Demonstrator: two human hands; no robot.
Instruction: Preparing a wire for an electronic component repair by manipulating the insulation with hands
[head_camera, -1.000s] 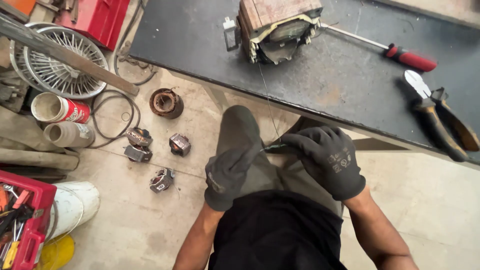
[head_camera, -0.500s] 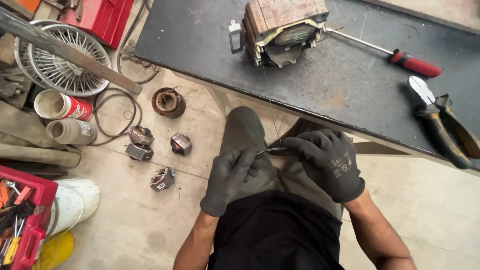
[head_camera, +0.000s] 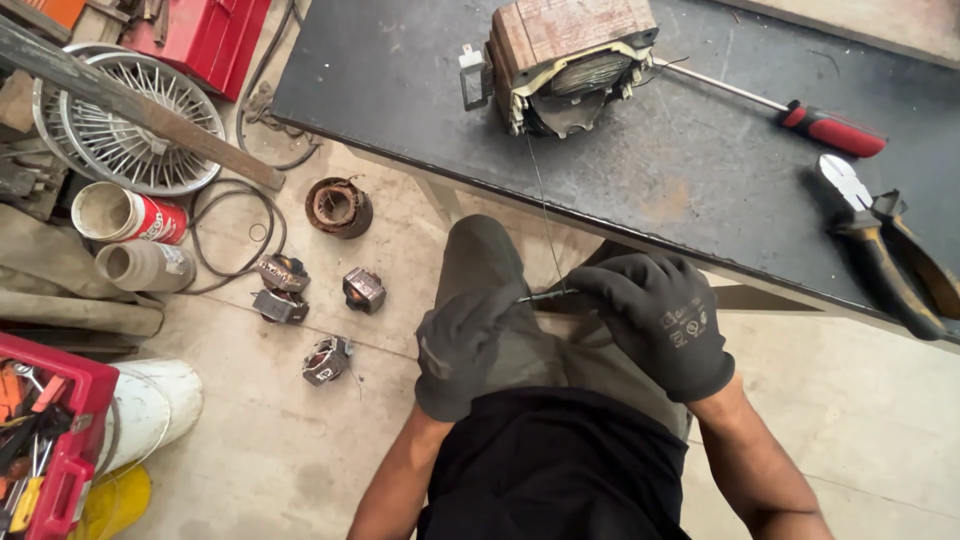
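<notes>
Hands unmoved: left hand (head_camera: 468, 345) and right hand (head_camera: 655, 318) apparently pinch wire (head_camera: 545, 215).

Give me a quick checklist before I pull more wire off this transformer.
1. Both gloves on: ok, left hand and right hand are gloved.
2. Wire gripped: ok, both hands pinch it over the lap.
3. Wire path clear: ok, it runs straight from the transformer over the table edge.
4. Transformer steady: cannot tell, nothing visibly clamps it.
5. Cutters within reach: ok, on the table to the right.
6. Screwdriver clear of the wire: ok, it lies off to the right.
</notes>
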